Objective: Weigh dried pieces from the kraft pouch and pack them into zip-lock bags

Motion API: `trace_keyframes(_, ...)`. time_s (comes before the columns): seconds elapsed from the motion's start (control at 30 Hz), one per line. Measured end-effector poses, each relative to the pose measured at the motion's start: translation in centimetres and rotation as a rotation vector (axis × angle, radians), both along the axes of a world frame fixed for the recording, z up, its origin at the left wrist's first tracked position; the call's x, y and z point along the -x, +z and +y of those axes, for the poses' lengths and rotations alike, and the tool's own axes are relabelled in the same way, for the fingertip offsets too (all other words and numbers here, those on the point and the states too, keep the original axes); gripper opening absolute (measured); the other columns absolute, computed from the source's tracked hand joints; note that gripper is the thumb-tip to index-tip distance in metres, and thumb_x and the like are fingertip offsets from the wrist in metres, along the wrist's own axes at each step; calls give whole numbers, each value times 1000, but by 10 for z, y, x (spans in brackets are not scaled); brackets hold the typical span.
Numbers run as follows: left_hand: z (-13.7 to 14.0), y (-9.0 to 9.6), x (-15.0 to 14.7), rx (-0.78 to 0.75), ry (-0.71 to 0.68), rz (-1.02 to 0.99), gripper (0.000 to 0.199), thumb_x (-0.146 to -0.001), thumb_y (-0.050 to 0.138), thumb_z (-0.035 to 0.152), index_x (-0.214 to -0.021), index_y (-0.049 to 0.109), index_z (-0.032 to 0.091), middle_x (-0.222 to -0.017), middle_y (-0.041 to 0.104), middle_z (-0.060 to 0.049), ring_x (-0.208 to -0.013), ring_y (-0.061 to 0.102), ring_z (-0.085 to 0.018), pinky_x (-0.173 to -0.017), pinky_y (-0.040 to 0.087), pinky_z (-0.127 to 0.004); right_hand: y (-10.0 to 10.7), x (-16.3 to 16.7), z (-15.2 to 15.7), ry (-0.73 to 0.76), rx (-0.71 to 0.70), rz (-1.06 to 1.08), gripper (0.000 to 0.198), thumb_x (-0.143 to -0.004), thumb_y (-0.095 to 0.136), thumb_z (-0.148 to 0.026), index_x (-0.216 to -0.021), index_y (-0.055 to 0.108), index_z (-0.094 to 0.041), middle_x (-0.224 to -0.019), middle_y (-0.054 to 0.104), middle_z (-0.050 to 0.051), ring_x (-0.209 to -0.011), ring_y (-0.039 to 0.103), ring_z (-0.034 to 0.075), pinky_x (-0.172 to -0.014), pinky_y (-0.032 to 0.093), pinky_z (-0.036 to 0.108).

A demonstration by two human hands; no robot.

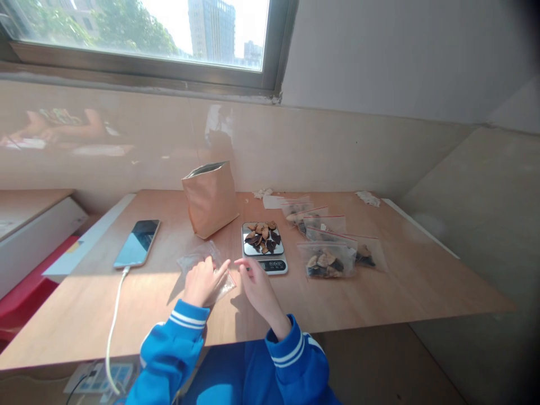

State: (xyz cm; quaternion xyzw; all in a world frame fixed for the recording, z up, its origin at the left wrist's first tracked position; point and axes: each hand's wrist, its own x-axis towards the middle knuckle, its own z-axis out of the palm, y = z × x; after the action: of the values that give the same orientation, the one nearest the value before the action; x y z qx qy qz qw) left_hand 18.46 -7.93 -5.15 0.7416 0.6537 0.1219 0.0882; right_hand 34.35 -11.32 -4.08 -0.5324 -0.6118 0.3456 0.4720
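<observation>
A clear zip bag (225, 288) with a red line along its seal lies on the table, and my left hand (202, 281) is closed over it, its index finger pointing right. My right hand (258, 287) is just to the right, apart from the bag, in front of a white kitchen scale (276, 267) and partly over its display. Its fingers are loosely bent, with nothing visible between them. On the scale's metal plate sits a small heap of dried brown and dark pieces (264, 237). Behind the left hand stands an open brown paper pouch (211, 199).
To the right lie several zip bags of similar dried pieces (327, 261). A phone (138, 243) with a white charging cable (115, 320) is on the left. Crumpled tissue (368, 198) lies near the back edge. A power strip (101, 377) is below the table (358, 304).
</observation>
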Motion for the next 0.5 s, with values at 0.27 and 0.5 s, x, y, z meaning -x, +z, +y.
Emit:
trace_keyframes(0.27,-4,1,3,-40,-128,-197,30,-94,30,36,-85,55,22,-80,61,-6,-78,60,-20,-73,46,-32,-11,13,-8,-2,63,90,17,-90,46,-31,-99,58,-21,-89,64,3,-76,61,17,-69,50,30)
trace_keyframes(0.5,-31,15,-3,-309,-60,-582,32,-92,28,42,-69,43,26,-68,48,-3,-69,52,-19,-71,48,-33,-12,21,10,-32,117,405,18,-77,61,-32,-86,48,-22,-76,53,-3,-58,55,12,-56,49,27)
